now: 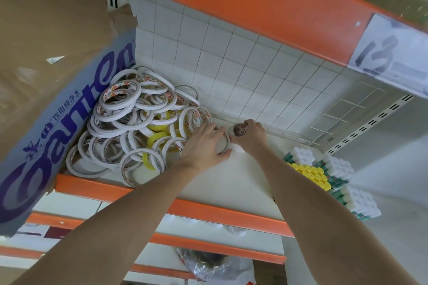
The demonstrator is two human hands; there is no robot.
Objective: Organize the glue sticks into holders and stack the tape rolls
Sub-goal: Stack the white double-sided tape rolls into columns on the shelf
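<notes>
A small stack of tape rolls [238,131] stands on the white shelf [243,173] near the back grid panel [254,76], just right of the loose heap of tape rolls [129,122], and both hands meet at it. The right hand [251,136] curls around the stack from the right and behind, apparently to keep it upright and squared. The left hand [203,146] lies fingers forward over a flat roll [223,143] at the heap's near edge, touching the stack's left side; its fingers look fairly straight, pressing rather than gripping, probably sliding that roll toward the stack, though how the thumb sits I cannot tell. The heap is a jumble of white-edged rolls with a few yellow ones, leaning against a cardboard box [58,122] that walls off the shelf's left end. Well to the right, at the shelf's edge, glue sticks [324,173] sit packed in tight clusters, caps outward, untouched by either hand. An orange rail [185,208] fronts the shelf.
</notes>
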